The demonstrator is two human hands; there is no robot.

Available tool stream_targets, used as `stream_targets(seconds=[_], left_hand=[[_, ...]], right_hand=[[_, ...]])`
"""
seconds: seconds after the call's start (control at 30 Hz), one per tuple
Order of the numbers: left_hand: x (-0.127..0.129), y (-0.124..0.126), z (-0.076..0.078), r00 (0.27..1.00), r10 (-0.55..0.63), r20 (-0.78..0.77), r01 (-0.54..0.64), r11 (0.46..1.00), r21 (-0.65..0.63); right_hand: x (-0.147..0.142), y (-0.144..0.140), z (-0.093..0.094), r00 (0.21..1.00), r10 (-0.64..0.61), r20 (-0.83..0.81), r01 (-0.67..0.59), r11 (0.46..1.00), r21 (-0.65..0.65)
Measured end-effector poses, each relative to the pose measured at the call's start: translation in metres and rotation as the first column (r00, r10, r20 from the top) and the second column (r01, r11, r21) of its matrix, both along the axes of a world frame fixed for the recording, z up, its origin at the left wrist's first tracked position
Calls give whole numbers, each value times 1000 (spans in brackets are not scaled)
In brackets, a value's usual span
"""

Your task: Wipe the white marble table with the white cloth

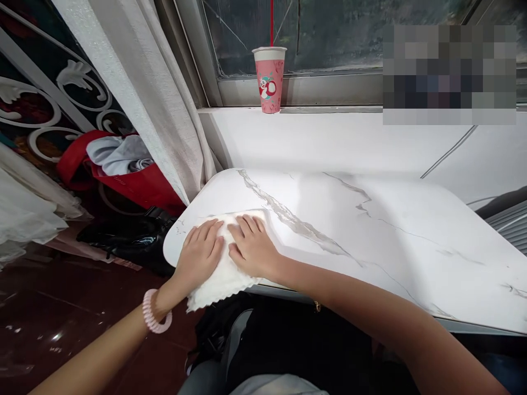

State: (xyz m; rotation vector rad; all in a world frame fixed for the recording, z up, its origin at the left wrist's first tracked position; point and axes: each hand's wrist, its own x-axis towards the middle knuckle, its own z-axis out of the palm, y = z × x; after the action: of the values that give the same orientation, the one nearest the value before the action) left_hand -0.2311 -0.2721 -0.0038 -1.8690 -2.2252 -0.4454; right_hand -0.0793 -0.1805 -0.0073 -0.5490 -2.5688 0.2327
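A white cloth (220, 277) lies on the near left corner of a white marble-patterned table (370, 230), one edge hanging over the rim. My left hand (201, 252) rests flat on the cloth, fingers spread, with a pink coil band at the wrist. Beside it, my right hand (253, 247) also presses flat on the cloth, fingers pointing away from me. The two hands nearly touch. Neither hand grips anything.
A pink paper cup (269, 79) stands on the window sill behind the table. A pale curtain (144, 93) hangs at the left. A red bag (132, 181) with clothes and a black bag (132, 238) sit on the dark floor to the left.
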Motion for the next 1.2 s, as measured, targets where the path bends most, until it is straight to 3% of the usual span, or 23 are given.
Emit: stream_targets(seconds=[0.13, 0.27, 0.37, 0.57, 0.73, 0.87, 1.0, 1.1, 1.2], left_hand=[[-6, 32, 1, 998, 31, -63, -34, 999, -36], [-17, 90, 6, 996, 17, -87, -23, 997, -67], [-11, 139, 9, 996, 45, -79, -53, 993, -101], [35, 234, 9, 999, -21, -39, 16, 990, -142], [65, 279, 9, 991, -132, -2, 130, 982, -136], [75, 280, 9, 979, -205, 8, 204, 971, -120], [85, 258, 8, 973, -232, 4, 232, 969, -89], [97, 220, 5, 972, -235, -23, 234, 971, -40], [112, 164, 4, 970, -241, -28, 240, 971, -6]], right_hand=[[-12, 37, 1, 998, 63, 7, -63, 998, 8], [-31, 90, 1, 1000, 21, 6, -21, 999, -35], [-31, 132, 0, 999, -48, 1, 48, 997, -64], [15, 209, -1, 977, -214, 15, 214, 970, -117], [53, 232, -3, 925, -379, 7, 378, 919, -110], [66, 225, -5, 909, -417, 14, 416, 906, -77], [80, 205, -1, 904, -418, 84, 424, 903, -69], [96, 173, 3, 926, -362, 111, 371, 926, -72], [117, 121, 3, 946, -311, 96, 314, 949, -21]])
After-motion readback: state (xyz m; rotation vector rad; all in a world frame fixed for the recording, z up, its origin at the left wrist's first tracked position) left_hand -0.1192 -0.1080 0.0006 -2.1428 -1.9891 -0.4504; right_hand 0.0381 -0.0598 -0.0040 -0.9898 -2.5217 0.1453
